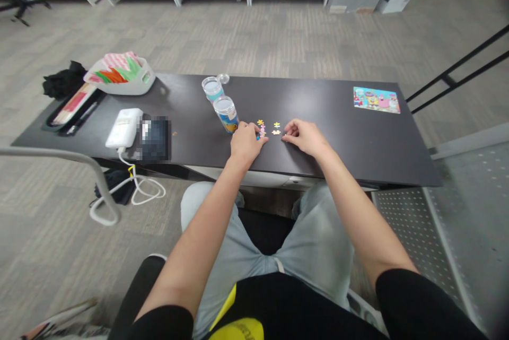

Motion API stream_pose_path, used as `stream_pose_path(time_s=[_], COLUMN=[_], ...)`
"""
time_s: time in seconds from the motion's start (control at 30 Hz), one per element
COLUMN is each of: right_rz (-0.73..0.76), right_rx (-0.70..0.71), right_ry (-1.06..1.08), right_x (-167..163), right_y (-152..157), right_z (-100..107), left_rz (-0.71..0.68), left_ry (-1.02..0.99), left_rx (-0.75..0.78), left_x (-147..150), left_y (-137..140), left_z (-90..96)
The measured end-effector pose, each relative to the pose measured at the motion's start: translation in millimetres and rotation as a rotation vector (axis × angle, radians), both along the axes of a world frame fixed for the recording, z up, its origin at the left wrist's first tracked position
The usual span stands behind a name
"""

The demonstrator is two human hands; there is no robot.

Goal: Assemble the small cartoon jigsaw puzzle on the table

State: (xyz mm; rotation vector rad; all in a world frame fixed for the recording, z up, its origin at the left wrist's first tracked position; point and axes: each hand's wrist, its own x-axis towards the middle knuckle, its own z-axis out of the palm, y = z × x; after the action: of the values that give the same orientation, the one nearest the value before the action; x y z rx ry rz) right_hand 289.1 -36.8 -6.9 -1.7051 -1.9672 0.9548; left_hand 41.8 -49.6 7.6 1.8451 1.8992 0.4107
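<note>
My left hand rests on the dark table, its thumb and forefinger bent around a small blue jigsaw piece. Right beside those fingertips lies a short column of pink and purple jigsaw pieces, with a yellow piece at its top. My right hand is curled in a pinch just above the tabletop; a tiny pale piece seems to show at its fingertips, mostly hidden. Between the hands are a yellow piece and a pale pink piece, apart from each other.
Two clear cans stand beyond my left hand, near a clear lid. A cartoon picture card lies far right. Leftward are a white basket, a white power bank, a blurred dark object and a black tray.
</note>
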Motion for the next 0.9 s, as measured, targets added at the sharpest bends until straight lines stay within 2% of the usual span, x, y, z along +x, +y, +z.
stream_pose_path(time_s=[0.2, 0.4, 0.63, 0.8, 0.9], right_rz=[0.053, 0.208, 0.445, 0.436, 0.433], right_rx=[0.005, 0.113, 0.193, 0.182, 0.167], right_ry=[0.087, 0.138, -0.111, -0.207, -0.208], right_x=[2.1, -15.7, -33.4, -40.9, -42.5], right_y=[11.7, 31.3, 43.1, 44.7, 44.2], right_z=[-6.2, -17.7, -11.7, -2.4, 0.8], left_rz=[-0.003, -0.008, -0.06, -0.085, -0.09], left_ry=[-0.032, -0.133, -0.209, -0.231, -0.265], left_rx=[-0.023, -0.003, 0.017, 0.049, 0.097], left_x=[-3.0, -8.8, -17.3, -20.9, -22.0], left_y=[-0.1, -2.0, -1.3, -2.8, -12.2], left_z=[-2.0, -6.1, -7.0, -6.7, -0.4])
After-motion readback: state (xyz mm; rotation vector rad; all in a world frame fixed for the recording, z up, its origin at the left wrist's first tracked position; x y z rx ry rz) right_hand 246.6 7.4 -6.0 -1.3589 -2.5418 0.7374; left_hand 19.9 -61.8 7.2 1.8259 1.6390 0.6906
